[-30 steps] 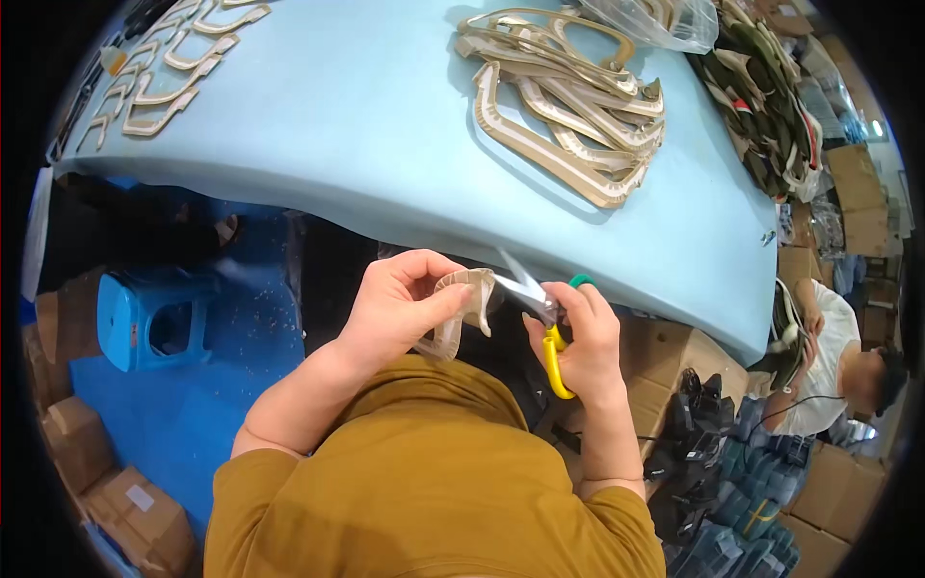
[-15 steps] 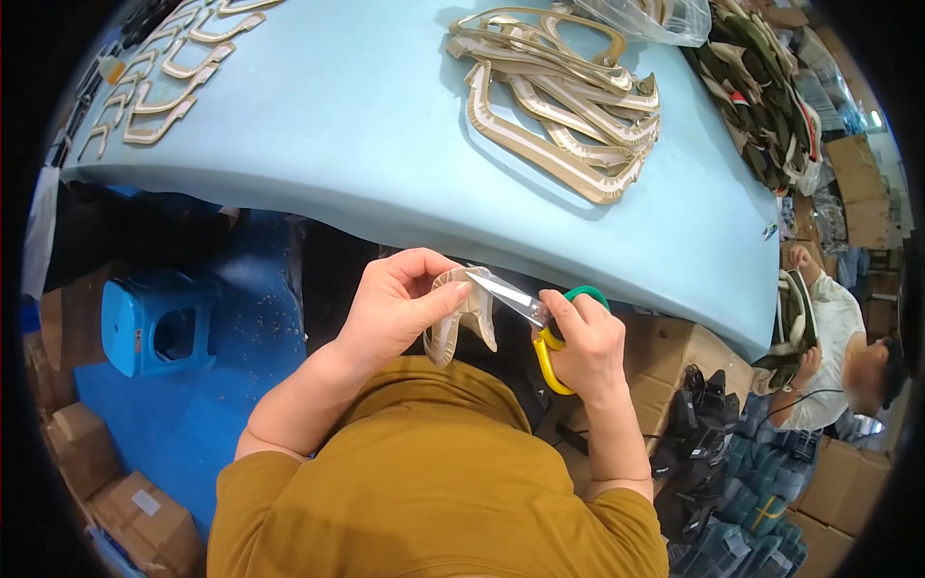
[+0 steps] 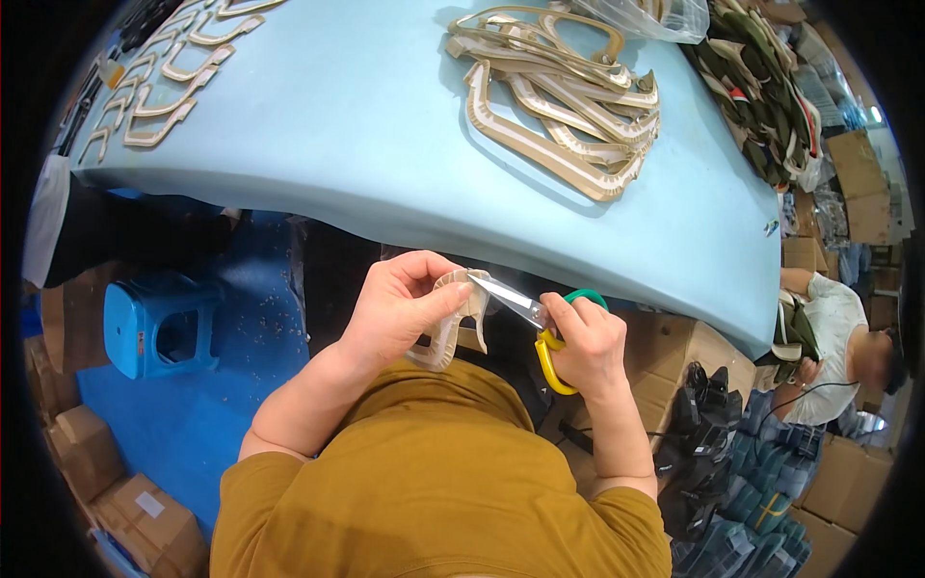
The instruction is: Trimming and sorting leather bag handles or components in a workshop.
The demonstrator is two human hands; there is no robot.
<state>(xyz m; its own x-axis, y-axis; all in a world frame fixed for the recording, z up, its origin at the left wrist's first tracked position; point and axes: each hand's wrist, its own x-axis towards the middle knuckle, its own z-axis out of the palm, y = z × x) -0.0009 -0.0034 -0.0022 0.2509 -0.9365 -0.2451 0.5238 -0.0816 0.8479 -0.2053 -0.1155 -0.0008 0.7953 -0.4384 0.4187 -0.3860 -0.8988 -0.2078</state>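
My left hand point(image 3: 395, 303) pinches a curved beige fabric strip point(image 3: 441, 337) with notched edges and a pale band, its loop hanging below my fingers. My right hand point(image 3: 588, 342) grips scissors point(image 3: 511, 301) with green and yellow handles. Their blades point left and meet the top edge of the strip beside my left thumb; I cannot tell whether they cut it. Both hands are just off the near edge of the blue-covered table point(image 3: 385, 173).
A pile of similar strips point(image 3: 540, 111), rows of shaped pieces point(image 3: 159, 116), a plastic bag point(image 3: 655, 14) and dark garments point(image 3: 756, 101) lie on the table. Around are a blue stool point(image 3: 159, 328), cartons point(image 3: 135, 511) and, at right, another person point(image 3: 829, 342).
The scissor blades have gone from spread apart to nearly closed at the strip's edge. The strip's loop has shifted in my left fingers. The other person's hands have moved.
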